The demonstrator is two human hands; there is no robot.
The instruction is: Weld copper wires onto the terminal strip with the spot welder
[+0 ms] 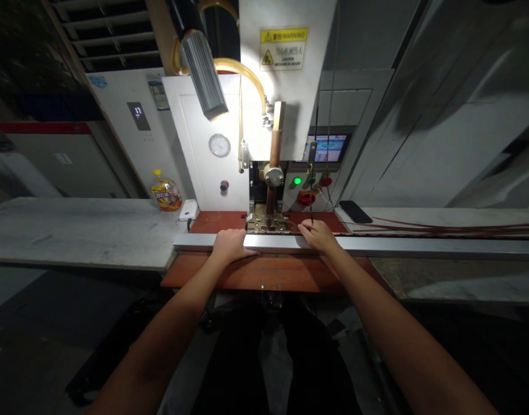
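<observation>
A long silver metal bar (pixel 282 242) lies crosswise along the worktable in front of a welding-type machine. My left hand (pixel 230 245) is closed over the bar left of the machine's copper rod (pixel 271 199), fingers on top and thumb along its near side. My right hand (pixel 318 235) is at the bar's far edge, right of the rod, with its fingertips pinched around a thin dark stick-like tool (pixel 312 199) that stands upright. Under the rod's tip sits a small brass-coloured metal fixture (pixel 261 220); fine details there are too small to make out.
Brown-red cables (pixel 441 226) run along the bench at right, near a black phone (pixel 355 211). A yellow-capped bottle (pixel 166 191) and a white box (pixel 188 210) stand at left. A lamp (pixel 204 75) hangs above; the red-brown board (pixel 247 274) has a front edge near me.
</observation>
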